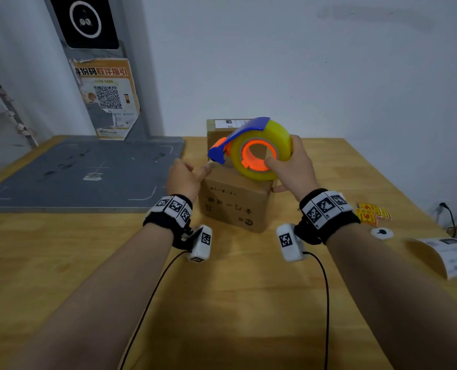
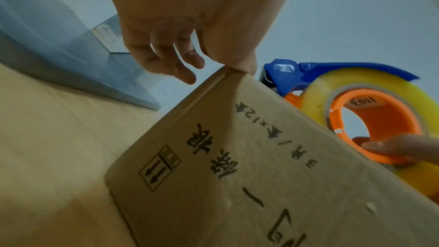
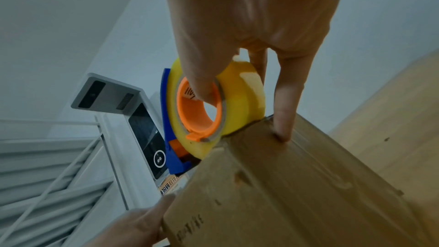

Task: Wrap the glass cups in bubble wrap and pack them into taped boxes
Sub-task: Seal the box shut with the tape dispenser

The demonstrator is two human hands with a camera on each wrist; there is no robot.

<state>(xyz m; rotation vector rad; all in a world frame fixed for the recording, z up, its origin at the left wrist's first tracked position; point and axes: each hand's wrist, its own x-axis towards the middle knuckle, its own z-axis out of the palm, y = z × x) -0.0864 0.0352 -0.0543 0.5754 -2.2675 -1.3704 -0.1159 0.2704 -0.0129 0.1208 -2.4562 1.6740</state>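
Observation:
A closed brown cardboard box [image 1: 235, 202] with printed characters stands on the wooden table [image 1: 61, 263]. My right hand [image 1: 288, 166] grips a tape dispenser [image 1: 254, 148], yellowish roll on an orange core with a blue guard, just above the box top; the thumb sits inside the core [image 3: 202, 89] and one finger presses the box's right side [image 3: 282, 119]. My left hand [image 1: 187, 174] rests with its thumb on the box's upper left edge [image 2: 237, 67], the other fingers loosely spread [image 2: 171, 63]. No glass cups or bubble wrap are in view.
A second cardboard box [image 1: 222, 132] with a white label stands behind the first, near the wall. A grey mat [image 1: 83, 172] covers the table's left part. Yellow-red stickers [image 1: 371, 212], a round white sticker [image 1: 381, 233] and a paper label [image 1: 446, 255] lie at the right.

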